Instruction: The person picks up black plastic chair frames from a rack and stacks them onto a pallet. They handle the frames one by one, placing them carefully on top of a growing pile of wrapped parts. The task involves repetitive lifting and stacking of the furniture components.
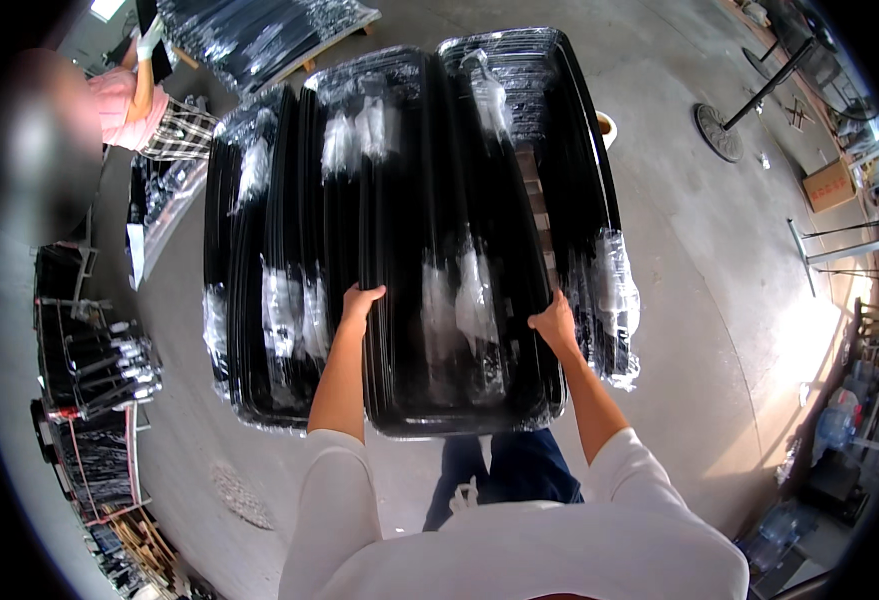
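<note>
In front of me lies a long black tray-like piece (409, 340) with rounded corners and a raised rim, its near end close to my body. My left hand (361, 303) is closed on its left edge, thumb over the rim. On the opposite edge my right hand (557, 322) grips the rim, with the fingers partly hidden underneath. Similar black pieces are stacked beside it, in a left stack (244, 265) and a right stack (581, 190), bound with clear plastic film (614, 275). A brownish strip (535, 200) shows in the gap right of the held piece.
Another person in a pink top (139, 108) stands at the far left beside a wrapped black pile on a pallet (259, 35). A rack with black parts (99, 370) lines the left side. At right are a round-based stand (719, 133), a cardboard box (829, 187) and water jugs (839, 425).
</note>
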### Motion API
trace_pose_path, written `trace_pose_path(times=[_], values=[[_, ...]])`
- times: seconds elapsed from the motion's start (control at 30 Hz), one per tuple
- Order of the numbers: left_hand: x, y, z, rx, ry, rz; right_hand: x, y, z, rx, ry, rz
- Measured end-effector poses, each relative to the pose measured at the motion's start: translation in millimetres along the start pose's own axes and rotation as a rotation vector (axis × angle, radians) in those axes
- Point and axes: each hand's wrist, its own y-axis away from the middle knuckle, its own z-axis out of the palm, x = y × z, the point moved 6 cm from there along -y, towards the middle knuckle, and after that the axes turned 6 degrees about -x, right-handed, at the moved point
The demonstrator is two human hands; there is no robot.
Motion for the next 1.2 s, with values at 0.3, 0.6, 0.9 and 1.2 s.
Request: trace_pose_path(times=[0.3,0.6,0.9,1.2], values=[[27,-5,-2,0.055,-0.002,0.147,-3,8,-7,0.076,-0.154,-0.078],[34,-16,10,-0.007,-0.731,0.272,-1,-1,2,0.062,-0.054,-0.084],[-72,102,-8,-0.120,-0.150,0.032,-3,57,-7,0.138,0.261,-0.043],[-75,109,-23,0.167,-0.219,0.153,-18,-15,-9,0.096,0.071,-0.040]])
